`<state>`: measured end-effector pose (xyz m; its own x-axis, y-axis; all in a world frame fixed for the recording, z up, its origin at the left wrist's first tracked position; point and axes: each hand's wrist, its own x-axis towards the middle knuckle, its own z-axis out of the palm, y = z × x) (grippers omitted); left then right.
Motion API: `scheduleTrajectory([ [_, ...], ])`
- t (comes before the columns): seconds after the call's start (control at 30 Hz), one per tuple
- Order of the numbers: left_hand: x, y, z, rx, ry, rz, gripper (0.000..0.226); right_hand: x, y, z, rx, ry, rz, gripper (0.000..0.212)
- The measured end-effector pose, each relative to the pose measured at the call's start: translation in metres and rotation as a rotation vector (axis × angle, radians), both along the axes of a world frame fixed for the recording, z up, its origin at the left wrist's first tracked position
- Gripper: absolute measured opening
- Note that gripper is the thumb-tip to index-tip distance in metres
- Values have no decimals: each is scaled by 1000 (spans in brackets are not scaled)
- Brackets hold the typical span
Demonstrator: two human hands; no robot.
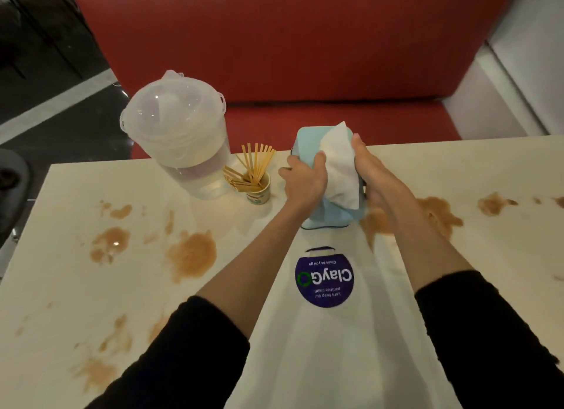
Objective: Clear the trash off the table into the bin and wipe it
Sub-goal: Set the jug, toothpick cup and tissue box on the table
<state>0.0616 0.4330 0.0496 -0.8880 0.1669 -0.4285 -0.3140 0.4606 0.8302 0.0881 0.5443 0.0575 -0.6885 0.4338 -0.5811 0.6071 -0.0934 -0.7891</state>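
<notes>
The left hand (305, 179) clamps round a pale blue tissue box (329, 213) at twelve o'clock on the cream, brown-stained table (76, 286). The right hand (375, 176) lies against its three-o'clock side beside the white tissue (338, 164); its fingers are hidden, so its grip is unclear.

I am looking at a big red sofa (305, 42) sitting right behind the pale desk (494, 256). A dark shiny floor (39, 72) is showing on the left, with a light stripe (58, 103) running across it. A white wall (534, 57) is standing on the right.
</notes>
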Motion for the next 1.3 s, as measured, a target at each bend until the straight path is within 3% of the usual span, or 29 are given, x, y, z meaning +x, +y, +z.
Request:
scheduleTrajectory([
  [0.43,-64,35,-28,-148,-96,64,73,-65,15,-27,79,-57,114,61],
  [0.77,-56,27,-23,-235,38,19,73,-64,14,-29,160,-102,123,67],
  [0.83,-50,23,-11,-248,158,-57,67,-58,20,-23,230,-50,118,62],
  [0.93,-36,13,26,-189,385,-230,48,-46,33,-5,523,48,156,50],
  [1.07,-22,-14,75,-74,536,-292,37,-31,46,32,795,201,247,36],
  [1.3,6,-93,101,44,548,-167,24,0,-14,91,820,469,306,24],
])
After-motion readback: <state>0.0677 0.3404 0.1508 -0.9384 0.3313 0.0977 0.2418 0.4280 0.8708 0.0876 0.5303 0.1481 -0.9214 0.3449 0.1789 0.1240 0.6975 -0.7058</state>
